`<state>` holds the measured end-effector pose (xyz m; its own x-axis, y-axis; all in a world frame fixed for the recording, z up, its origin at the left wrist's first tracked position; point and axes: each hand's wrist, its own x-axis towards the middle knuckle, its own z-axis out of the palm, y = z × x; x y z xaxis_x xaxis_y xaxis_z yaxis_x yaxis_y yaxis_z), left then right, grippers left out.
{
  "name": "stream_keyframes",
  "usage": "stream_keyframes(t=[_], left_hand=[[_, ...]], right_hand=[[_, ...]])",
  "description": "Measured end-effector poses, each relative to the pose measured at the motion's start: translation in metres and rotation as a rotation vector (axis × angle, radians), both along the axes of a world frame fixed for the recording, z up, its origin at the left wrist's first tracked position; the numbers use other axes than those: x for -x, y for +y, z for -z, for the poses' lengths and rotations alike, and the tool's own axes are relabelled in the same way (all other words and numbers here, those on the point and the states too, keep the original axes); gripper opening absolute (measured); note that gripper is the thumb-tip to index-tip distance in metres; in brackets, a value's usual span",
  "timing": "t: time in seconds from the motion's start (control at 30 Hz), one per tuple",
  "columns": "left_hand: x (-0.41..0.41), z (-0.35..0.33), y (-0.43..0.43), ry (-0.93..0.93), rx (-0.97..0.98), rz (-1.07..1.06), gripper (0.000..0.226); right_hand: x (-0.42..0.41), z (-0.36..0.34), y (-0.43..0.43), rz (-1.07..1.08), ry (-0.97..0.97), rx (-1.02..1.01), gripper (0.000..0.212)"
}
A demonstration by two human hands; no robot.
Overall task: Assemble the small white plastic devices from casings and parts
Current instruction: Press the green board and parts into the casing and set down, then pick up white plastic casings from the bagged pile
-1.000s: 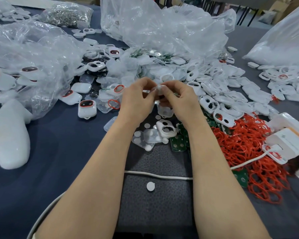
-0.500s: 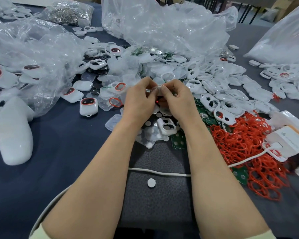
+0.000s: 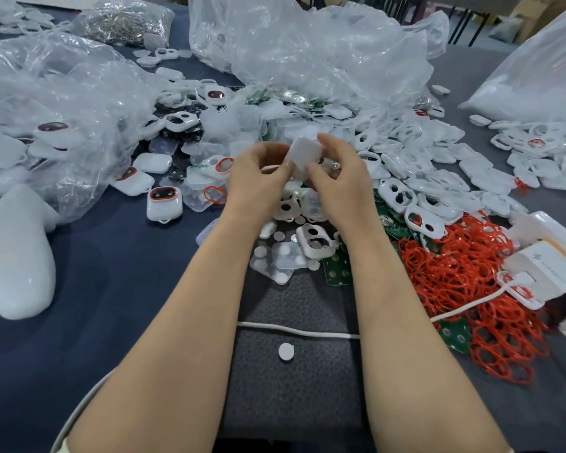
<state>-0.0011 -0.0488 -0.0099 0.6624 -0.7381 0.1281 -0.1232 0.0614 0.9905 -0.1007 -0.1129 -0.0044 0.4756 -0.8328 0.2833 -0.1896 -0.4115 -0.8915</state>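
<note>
One bag [image 3: 79, 93] holds devices [image 3: 52, 127]; hands [image 3: 258, 173] [image 3: 339, 179] pinch casing [image 3: 303, 152].

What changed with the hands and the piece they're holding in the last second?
The left hand and right hand have eased apart, and the white casing pinched between them, nearly hidden before, now shows its broad face. Both still hold it. The white disc, cord and red rings lie unchanged.

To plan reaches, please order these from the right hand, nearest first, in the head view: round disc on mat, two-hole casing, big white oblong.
From the right hand:
1. two-hole casing, just below the wrist, toward the person.
2. round disc, on the mat, closer to the person.
3. big white oblong, at the far left edge.
</note>
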Motion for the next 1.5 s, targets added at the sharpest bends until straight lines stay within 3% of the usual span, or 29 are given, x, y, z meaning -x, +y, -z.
stream_keyframes(t=[0.1,0.3,0.57,0.77,0.87,0.97,1.17,1.33,1.4,1.5], left_hand=[[0.001,0.000,0.000,-0.083,-0.013,-0.005,0.017],[0.005,-0.001,0.000,-0.066,0.018,0.049,0.015],[0.009,0.002,-0.006,-0.214,0.004,-0.044,0.019],[0.012,-0.002,-0.002,-0.036,0.100,-0.019,0.020],[0.010,-0.006,-0.002,-0.033,0.108,-0.030,0.030],[-0.003,-0.016,-0.006,-0.043,0.028,-0.069,0.031],[-0.076,-0.048,-0.013,0.117,-0.062,-0.171,0.023],[-0.124,-0.051,-0.023,-0.091,-0.261,-0.299,0.029],[-0.141,-0.048,-0.025,-0.067,-0.259,-0.407,0.029],[-0.163,-0.050,-0.023,0.088,-0.183,-0.591,0.040]], right_hand=[[0.001,0.000,-0.002,0.011,0.004,-0.035,0.024],[0.003,0.001,-0.001,-0.048,-0.008,-0.067,0.016],[-0.006,0.006,0.005,0.069,0.104,0.153,0.013],[-0.003,-0.002,0.009,0.077,-0.005,0.097,0.005],[-0.011,-0.007,0.007,0.151,-0.098,-0.003,0.011],[-0.037,-0.018,0.003,0.157,-0.091,0.055,0.015],[-0.109,-0.038,-0.003,-0.175,0.062,0.036,0.027],[-0.166,-0.037,-0.022,-0.108,0.133,0.014,0.035],[-0.183,-0.036,-0.032,-0.046,0.185,0.047,0.030],[-0.204,-0.036,-0.043,-0.067,0.421,0.158,0.026]])
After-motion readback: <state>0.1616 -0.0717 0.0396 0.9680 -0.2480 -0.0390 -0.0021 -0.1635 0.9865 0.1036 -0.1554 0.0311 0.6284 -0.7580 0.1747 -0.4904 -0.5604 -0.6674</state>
